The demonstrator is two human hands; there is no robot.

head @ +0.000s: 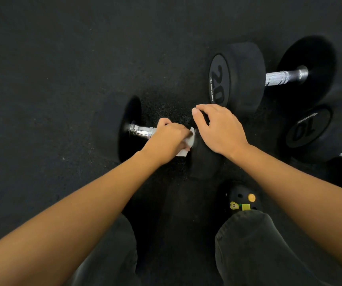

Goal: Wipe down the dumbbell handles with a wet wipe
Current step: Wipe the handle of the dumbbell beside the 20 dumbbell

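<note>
At frame centre, the left hand [169,139] is closed around a white wipe [187,144] on the chrome handle [142,132] of the nearest dumbbell [127,129]. The right hand [217,129] rests spread over its right head [204,159], apparently steadying it. Two more dumbbells [238,77] lie at right.

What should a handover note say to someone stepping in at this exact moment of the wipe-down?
Left hand: closed around the white wet wipe, wrapped on the chrome handle of the nearest dumbbell, close to its right head.
Right hand: resting on that right head, steadying it; holds nothing.
Other things: 20 dumbbell and 10 dumbbell lie on the floor to the right, untouched now.
Done: cannot tell how much is clean.
Left: probably finish this handle toward its bare left end, then check the other two.
</note>
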